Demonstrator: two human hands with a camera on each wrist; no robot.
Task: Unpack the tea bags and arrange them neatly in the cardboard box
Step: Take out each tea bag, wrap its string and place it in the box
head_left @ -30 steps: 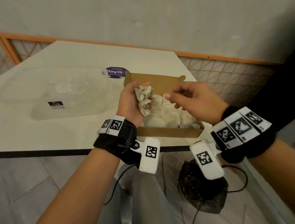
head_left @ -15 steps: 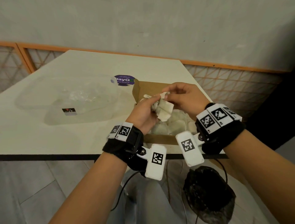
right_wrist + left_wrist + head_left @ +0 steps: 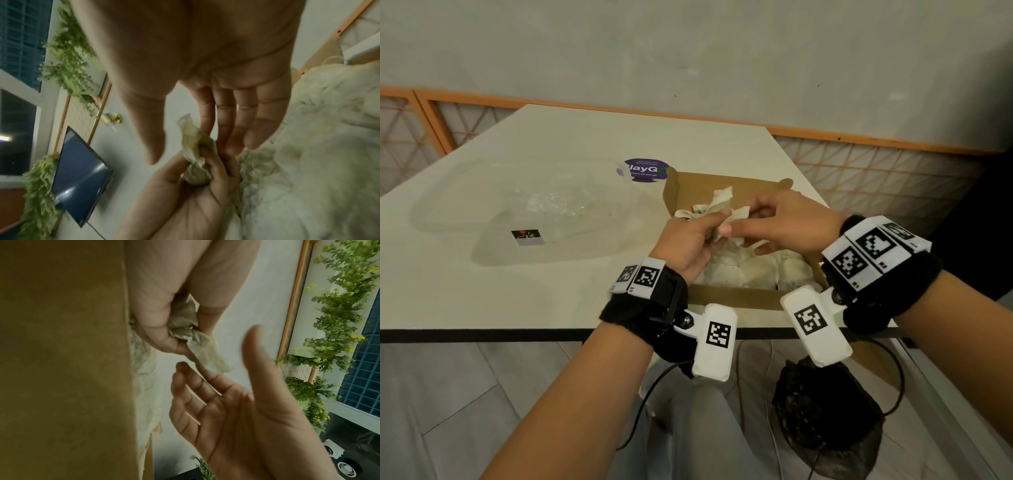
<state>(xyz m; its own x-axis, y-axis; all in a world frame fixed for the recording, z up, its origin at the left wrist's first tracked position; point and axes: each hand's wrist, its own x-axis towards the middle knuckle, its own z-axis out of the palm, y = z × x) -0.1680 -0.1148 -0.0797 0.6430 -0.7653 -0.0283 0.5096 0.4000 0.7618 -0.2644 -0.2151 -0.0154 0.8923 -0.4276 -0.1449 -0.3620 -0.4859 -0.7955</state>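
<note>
My left hand [image 3: 705,228] grips a crumpled bunch of pale tea bags [image 3: 717,205] just above the open brown cardboard box [image 3: 729,298]. In the left wrist view its fingers curl round the tea bags [image 3: 185,321]. My right hand [image 3: 753,228] is beside it, fingers straight and thumb spread apart. Its fingertips [image 3: 205,371] touch the hanging end of the bunch. The right wrist view shows the same tea bags [image 3: 195,154] between my two hands. More loose tea bags [image 3: 750,267] fill the box floor.
A crumpled clear plastic bag [image 3: 534,219] with a small dark label lies left of the box. A purple round sticker [image 3: 643,170] sits behind it. The table's near edge [image 3: 482,334] runs close to my wrists. A black bag [image 3: 825,421] and cables lie on the floor below.
My right hand came across to the bunch held by my left hand and took hold of it. Its fingers have since straightened and the thumb has spread off. The left hand keeps its grip.
</note>
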